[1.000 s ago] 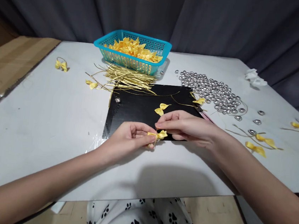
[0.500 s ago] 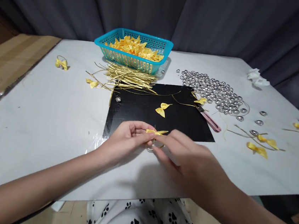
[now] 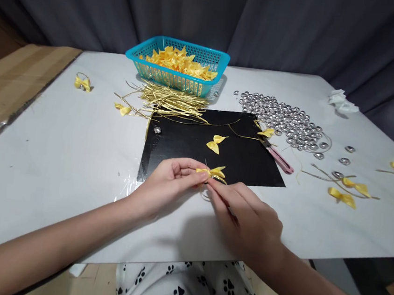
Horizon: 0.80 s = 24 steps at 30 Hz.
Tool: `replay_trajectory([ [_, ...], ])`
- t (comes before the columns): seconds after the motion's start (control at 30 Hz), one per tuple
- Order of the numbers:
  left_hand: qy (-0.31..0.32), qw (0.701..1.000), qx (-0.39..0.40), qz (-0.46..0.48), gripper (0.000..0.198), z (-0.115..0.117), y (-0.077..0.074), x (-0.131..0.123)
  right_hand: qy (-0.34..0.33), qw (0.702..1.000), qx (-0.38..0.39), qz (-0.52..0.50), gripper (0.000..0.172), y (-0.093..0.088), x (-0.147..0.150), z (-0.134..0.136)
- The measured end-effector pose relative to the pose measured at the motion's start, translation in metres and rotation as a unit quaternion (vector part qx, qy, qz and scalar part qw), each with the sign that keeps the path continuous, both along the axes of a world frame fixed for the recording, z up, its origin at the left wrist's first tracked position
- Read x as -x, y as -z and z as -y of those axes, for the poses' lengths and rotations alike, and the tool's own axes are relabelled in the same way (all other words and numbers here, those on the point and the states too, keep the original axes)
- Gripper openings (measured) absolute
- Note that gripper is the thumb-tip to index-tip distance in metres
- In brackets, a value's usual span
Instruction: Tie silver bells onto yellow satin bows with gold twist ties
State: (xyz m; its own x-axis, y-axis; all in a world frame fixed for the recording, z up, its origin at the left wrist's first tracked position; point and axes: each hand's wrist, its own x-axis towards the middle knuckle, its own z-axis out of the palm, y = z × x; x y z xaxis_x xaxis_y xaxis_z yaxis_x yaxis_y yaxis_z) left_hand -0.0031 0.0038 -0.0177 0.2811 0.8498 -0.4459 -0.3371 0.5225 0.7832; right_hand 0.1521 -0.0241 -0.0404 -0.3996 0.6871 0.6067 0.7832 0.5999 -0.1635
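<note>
Between my fingers is a yellow ribbon bow with a thin gold cord looped below it. My left hand pinches the bow's left side between thumb and finger. With fingertips closed at the bow's underside, my right hand grips the gold cord close to the knot; the exact contact is partly hidden. Both hands are over the near edge of a black mat. Just beyond them another yellow bow lies loose on the mat.
A teal basket full of yellow bows stands at the back, behind a pile of gold cords. Silver beads are heaped to the right, near a pink-handled cutter. Several bows lie further right; a corded bow sits left.
My right hand's fingers have moved in from beneath, closer to the bow's middle, and its wrist has lowered. More of the bow's right side shows. My left hand keeps its pinch.
</note>
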Motion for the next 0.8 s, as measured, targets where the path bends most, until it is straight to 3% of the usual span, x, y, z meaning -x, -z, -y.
replay_trajectory([
  [0.2, -0.007, 1.0, -0.006, -0.002, 0.008, 0.0, 0.002, 0.0, 0.051, 0.999, -0.011, -0.014, 0.016, 0.0, 0.009, 0.003],
  [0.57, -0.027, 1.0, -0.006, 0.002, 0.006, 0.001, 0.005, 0.0, 0.167, 0.965, 0.108, -0.17, 0.012, -0.001, 0.034, 0.008],
  [0.8, -0.045, 0.999, -0.004, 0.013, 0.005, 0.003, 0.005, 0.0, 0.228, 0.939, 0.137, -0.22, 0.013, -0.002, 0.048, 0.01],
])
